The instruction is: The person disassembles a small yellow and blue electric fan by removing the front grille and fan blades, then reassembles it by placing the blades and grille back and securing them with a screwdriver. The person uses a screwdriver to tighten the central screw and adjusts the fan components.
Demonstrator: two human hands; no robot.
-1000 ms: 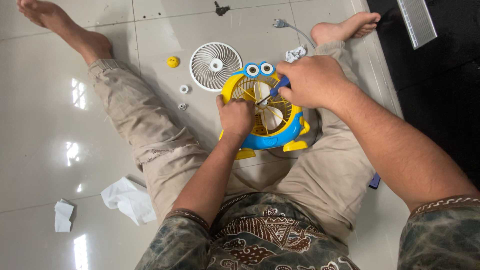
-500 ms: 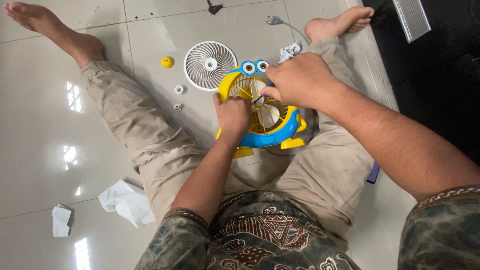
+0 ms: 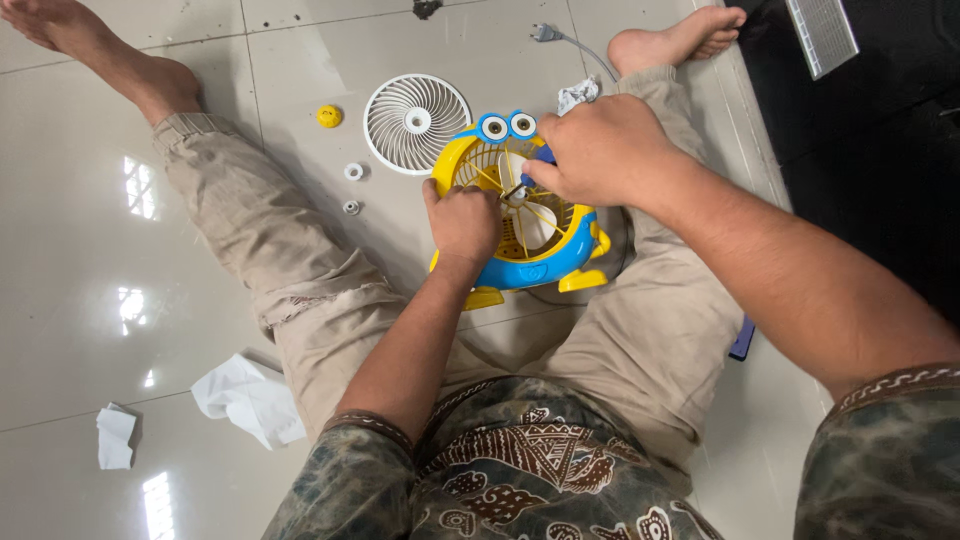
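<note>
1. The right hand (image 3: 600,150) covers the tool it pinches; only a blue handle (image 3: 543,155) shows, its tip at the middle of the toy fan (image 3: 520,225).
2. The left hand (image 3: 463,220) is closed on the fan's yellow left rim.
3. The fan, glossy yellow and blue plastic with two round eyes, lies on the tiled floor (image 3: 100,250) between the legs.
4. Beside it: one white round grille (image 3: 416,123), one yellow cap (image 3: 329,116), two small white rings (image 3: 353,171), and two crumpled tissues (image 3: 247,398).

The toy fan (image 3: 520,215) lies on the floor (image 3: 80,250) between the person's spread legs. Just beyond it lies the detached grille (image 3: 416,122), with the round cap (image 3: 329,116) further left. Two crumpled tissues (image 3: 245,398) lie outside the left leg.
</note>
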